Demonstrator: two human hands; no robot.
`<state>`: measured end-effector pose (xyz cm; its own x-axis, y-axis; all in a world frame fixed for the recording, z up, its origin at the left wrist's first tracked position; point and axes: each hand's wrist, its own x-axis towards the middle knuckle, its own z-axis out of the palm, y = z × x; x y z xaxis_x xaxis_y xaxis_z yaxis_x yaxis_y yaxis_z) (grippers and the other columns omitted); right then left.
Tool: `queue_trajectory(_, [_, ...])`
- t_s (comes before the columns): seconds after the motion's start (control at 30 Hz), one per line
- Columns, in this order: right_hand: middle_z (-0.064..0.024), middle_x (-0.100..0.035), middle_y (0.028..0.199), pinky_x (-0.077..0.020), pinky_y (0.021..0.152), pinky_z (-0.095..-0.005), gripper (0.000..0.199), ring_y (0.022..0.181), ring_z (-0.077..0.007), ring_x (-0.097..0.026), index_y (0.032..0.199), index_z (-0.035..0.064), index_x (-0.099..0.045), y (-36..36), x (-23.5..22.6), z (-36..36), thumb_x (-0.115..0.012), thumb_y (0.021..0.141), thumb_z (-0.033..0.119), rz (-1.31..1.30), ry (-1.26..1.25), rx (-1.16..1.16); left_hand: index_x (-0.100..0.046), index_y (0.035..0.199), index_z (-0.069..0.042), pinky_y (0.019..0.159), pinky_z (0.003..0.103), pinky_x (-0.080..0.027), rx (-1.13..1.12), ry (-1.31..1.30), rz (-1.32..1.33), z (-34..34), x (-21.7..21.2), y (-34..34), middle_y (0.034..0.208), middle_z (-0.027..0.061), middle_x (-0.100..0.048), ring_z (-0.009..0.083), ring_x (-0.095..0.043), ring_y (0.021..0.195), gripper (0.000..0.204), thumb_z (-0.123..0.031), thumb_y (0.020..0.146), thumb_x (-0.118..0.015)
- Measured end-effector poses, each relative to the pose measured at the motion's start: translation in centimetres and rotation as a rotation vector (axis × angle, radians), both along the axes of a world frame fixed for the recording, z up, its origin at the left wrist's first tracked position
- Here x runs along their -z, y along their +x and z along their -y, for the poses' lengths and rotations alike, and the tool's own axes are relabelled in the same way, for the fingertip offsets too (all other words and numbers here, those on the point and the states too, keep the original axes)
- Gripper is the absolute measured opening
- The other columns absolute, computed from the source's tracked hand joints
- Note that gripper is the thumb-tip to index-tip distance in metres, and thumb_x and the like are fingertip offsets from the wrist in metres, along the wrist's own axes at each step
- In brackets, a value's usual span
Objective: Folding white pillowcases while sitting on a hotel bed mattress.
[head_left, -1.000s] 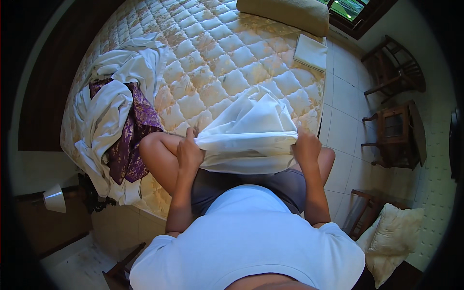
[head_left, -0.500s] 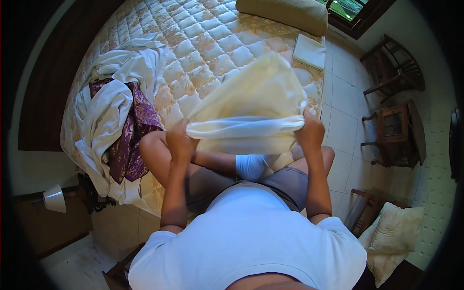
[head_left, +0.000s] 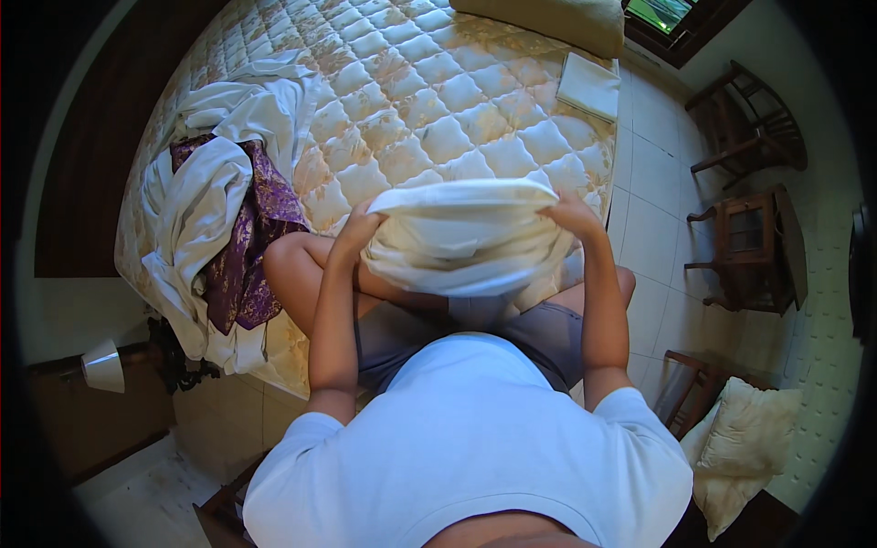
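Observation:
A thin cream-white cloth [head_left: 466, 233], about the size of a pillowcase, hangs in loose folds above my crossed legs. My left hand [head_left: 359, 228] is closed on its upper left corner. At the opposite corner, my right hand [head_left: 571, 216] pinches the same upper edge. That edge stretches between the two hands, while the lower part billows toward my lap and blurs with motion. Beneath the cloth, part of my lap and feet is hidden.
I sit on a quilted floral mattress [head_left: 402, 100]. To the left lie rumpled white sheets [head_left: 196, 196] and a purple-gold fabric [head_left: 256, 228]. A folded white cloth [head_left: 587, 87] rests near the right edge, by a rolled beige bundle [head_left: 548, 20]. Wooden furniture [head_left: 744, 242] stands on the right.
Both hands have moved up and slightly forward, lifting the held edge. The cloth, spread out ahead of the hands before, now swings down toward my lap in folds.

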<state>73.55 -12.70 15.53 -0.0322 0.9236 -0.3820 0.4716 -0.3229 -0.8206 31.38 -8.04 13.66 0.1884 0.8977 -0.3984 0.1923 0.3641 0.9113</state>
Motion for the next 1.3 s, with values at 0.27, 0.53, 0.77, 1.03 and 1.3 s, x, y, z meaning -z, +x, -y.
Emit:
queue_trajectory(0.27, [-0.0150, -0.066, 0.126, -0.0489, 0.094, -0.0462, 0.048, 0.116, -0.0332, -0.064, 0.129, 0.0112, -0.066, -7.6, 1.7, 1.2, -0.081, 0.086, 0.027, 0.727, 0.809, 0.000, -0.067, 0.125, -0.010, 0.094, 0.050, -0.053, 0.101, 1.105, -0.838, 3.2, -0.9, 4.1, 0.119, 0.0165, -0.065, 0.0395, -0.064, 0.110, 0.045, -0.013, 0.082, -0.082])
queue_trajectory(0.53, [-0.0093, -0.070, 0.067, -0.0467, 0.086, -0.0424, 0.025, 0.078, -0.0250, -0.073, 0.078, 0.0106, -0.068, -12.2, 4.2, 5.7, -0.072, 0.094, 0.029, 0.699, 0.756, -0.383, -0.072, 0.117, -0.010, 0.087, 0.050, -0.056, 0.510, 0.801, -0.679, 5.5, 1.4, 5.5, 0.115, 0.0169, -0.068, 0.0399, -0.069, 0.099, 0.024, -0.021, 0.096, -0.071])
queue_trajectory(0.77, [-0.0198, -0.071, 0.086, -0.0580, 0.076, -0.0512, 0.045, 0.092, -0.0356, -0.075, 0.106, 0.0059, -0.064, -12.2, 2.4, 4.5, -0.083, 0.079, 0.037, 0.816, 0.240, -0.359, -0.039, 0.161, -0.015, 0.096, 0.054, -0.057, 0.468, 0.683, -0.897, 4.5, -0.9, 6.5, 0.155, 0.0216, -0.047, 0.0460, -0.065, 0.120, 0.110, -0.041, 0.069, -0.093])
queue_trajectory(1.03, [-0.0190, -0.066, 0.101, -0.0591, 0.079, -0.0521, 0.042, 0.089, -0.0410, -0.072, 0.117, 0.0038, -0.068, -11.7, 5.7, 2.7, -0.076, 0.082, 0.026, 0.702, 0.541, -0.446, -0.060, 0.138, -0.013, 0.093, 0.051, -0.057, 0.489, 1.020, -0.692, 4.1, 1.8, 7.3, 0.134, 0.0150, -0.061, 0.0388, -0.066, 0.114, 0.063, -0.017, 0.081, -0.085])
queue_trajectory(1.3, [-0.0218, -0.067, 0.106, -0.0602, 0.079, -0.0521, 0.043, 0.094, -0.0434, -0.072, 0.118, 0.0029, -0.063, -11.0, 5.6, 4.0, -0.081, 0.084, 0.023, 0.646, 0.432, -0.182, -0.072, 0.108, -0.005, 0.072, 0.031, -0.054, -0.147, 0.609, -0.087, 1.3, 5.6, 5.5, 0.089, 0.0084, -0.071, 0.0221, -0.066, 0.072, 0.009, -0.003, 0.100, -0.067])
